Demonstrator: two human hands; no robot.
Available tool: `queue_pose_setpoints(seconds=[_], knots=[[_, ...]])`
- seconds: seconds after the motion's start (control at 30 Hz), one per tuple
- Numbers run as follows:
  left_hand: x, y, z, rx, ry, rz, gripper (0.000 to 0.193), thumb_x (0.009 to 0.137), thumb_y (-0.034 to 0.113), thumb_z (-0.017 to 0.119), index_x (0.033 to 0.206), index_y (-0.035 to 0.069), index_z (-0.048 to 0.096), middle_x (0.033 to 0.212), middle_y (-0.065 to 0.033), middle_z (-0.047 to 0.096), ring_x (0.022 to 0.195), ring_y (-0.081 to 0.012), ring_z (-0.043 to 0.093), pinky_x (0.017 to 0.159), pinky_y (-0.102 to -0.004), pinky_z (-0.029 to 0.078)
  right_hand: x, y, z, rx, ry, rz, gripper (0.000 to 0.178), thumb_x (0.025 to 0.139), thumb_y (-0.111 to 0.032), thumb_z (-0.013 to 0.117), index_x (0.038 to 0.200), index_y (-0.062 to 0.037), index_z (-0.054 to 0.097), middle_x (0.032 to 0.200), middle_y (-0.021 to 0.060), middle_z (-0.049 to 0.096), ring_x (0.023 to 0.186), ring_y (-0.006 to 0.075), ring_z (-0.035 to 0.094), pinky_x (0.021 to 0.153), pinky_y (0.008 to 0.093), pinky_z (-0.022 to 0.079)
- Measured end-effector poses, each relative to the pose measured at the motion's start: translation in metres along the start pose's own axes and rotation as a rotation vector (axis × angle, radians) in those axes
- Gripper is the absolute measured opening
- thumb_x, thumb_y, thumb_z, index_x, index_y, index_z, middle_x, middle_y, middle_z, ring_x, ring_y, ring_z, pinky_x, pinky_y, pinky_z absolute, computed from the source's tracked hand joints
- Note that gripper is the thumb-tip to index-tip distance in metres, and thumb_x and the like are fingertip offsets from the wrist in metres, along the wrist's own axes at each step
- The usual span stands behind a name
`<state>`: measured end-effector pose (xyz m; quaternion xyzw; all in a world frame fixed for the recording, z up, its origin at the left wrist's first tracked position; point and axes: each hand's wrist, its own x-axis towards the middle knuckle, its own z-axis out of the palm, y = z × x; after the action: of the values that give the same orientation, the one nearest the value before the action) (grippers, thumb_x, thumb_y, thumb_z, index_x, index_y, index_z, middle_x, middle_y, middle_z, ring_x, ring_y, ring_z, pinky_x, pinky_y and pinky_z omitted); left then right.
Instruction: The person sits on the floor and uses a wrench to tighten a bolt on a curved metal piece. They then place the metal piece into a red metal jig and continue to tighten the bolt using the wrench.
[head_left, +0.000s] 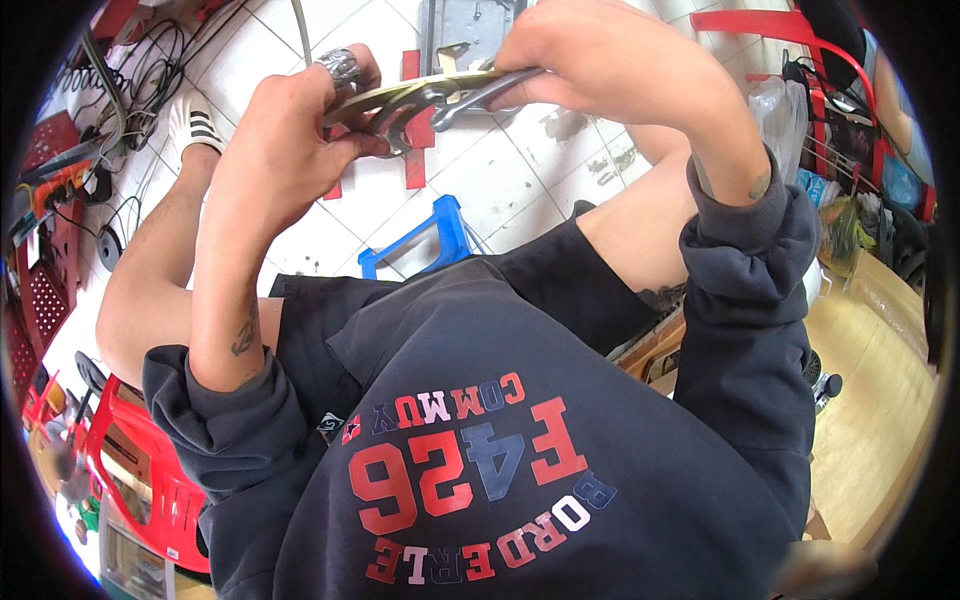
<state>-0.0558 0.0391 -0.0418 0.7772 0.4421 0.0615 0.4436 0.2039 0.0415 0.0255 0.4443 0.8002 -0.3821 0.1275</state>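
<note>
My left hand (290, 135) is closed on the left end of a thin, curved metal plate (400, 95). The plate is brass-coloured, has cut-outs, and is held nearly edge-on in the air. A wide patterned ring sits on a finger of that hand. At the plate's right end, my right hand (600, 60) is closed around a dark grey bar (490, 97) with a rounded end. The bar lies across the plate's near side; whether the two are joined I cannot tell. My right fingertips are partly hidden.
Beyond the hands, a grey metal tray (465, 40) and a red frame (412, 165) rest on the white tiled floor. A blue plastic stool (425, 238) is between my legs. Cables (160, 60) lie at far left; red chairs (150, 475) stand at both sides. Another person's arm shows at right.
</note>
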Motion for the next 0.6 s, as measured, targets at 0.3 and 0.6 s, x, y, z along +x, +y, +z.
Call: queue_pose_setpoints(seconds=[0.3, 0.6], knots=[[-0.005, 0.004, -0.001, 0.075, 0.000, 0.017, 0.022, 0.069, 0.006, 0.083, 0.086, 0.001, 0.070, 0.073, -0.0095, 0.070, 0.063, -0.0169, 0.062, 0.063, -0.0315, 0.049, 0.013, 0.007, 0.019, 0.023, 0.150, -0.265, 0.024, 0.086, -0.021, 0.062, 0.092, 0.0014, 0.067, 0.081, 0.0223, 0.065, 0.081, 0.0418, 0.063, 0.072, 0.0460, 0.051], [-0.010, -0.002, -0.012, -0.108, -0.033, 0.030, 0.025, 0.072, 0.005, 0.080, 0.089, -0.004, 0.064, 0.068, -0.0117, 0.066, 0.060, -0.0164, 0.061, 0.057, -0.0299, 0.049, 0.021, -0.009, -0.003, 0.093, 0.130, -0.116, 0.023, 0.087, -0.022, 0.065, 0.091, 0.0001, 0.069, 0.077, 0.0211, 0.065, 0.072, 0.0382, 0.063, 0.068, 0.0425, 0.050]])
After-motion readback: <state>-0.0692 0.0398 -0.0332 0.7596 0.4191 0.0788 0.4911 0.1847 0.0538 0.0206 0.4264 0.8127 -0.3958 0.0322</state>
